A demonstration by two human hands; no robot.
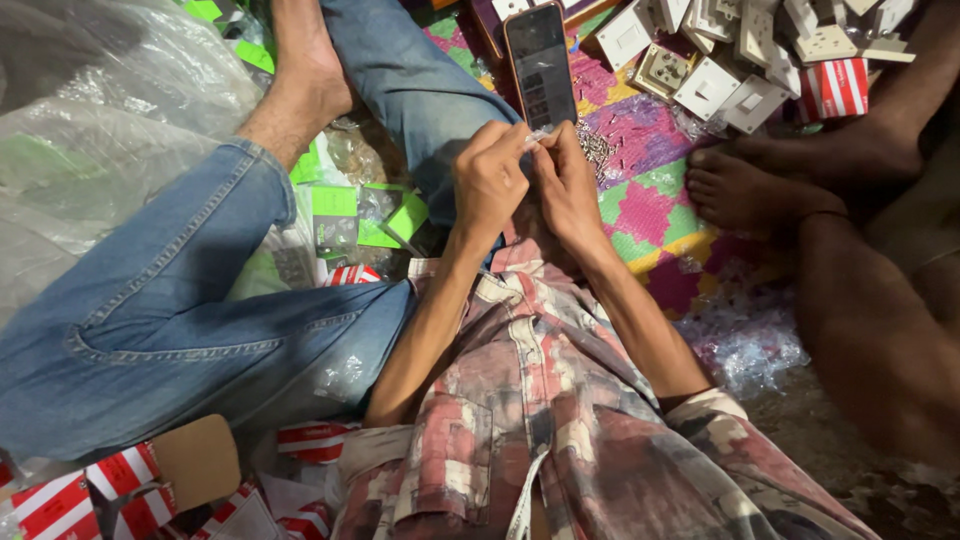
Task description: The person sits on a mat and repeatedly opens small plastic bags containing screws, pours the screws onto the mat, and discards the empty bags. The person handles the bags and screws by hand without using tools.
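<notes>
Left hand (pixel 488 180) and right hand (pixel 567 185) pressed together in the middle of the view, fingertips of both pinched on a small clear plastic piece (pixel 538 136), held just below the lower edge of a smartphone (pixel 540 65). Phone propped upright against a jeans-clad leg (pixel 420 80), screen lit but too dark to read. Other fingers of both hands curled in, thumbs touching the little piece from either side. Behind the hands, a patchwork mat (pixel 650 205) in pink, green and yellow on the floor, with a scatter of tiny metal parts (pixel 597 150) just right of the right hand. Farther up right, a heap of white wall switch plates (pixel 740 60) beside a red-and-white striped box (pixel 835 88). Another person's bare foot (pixel 745 190) resting on the mat, well apart from the hands. Green cards (pixel 365 215) and clear plastic bags (pixel 90 130) to the left; more striped boxes (pixel 60 505) at lower left.
</notes>
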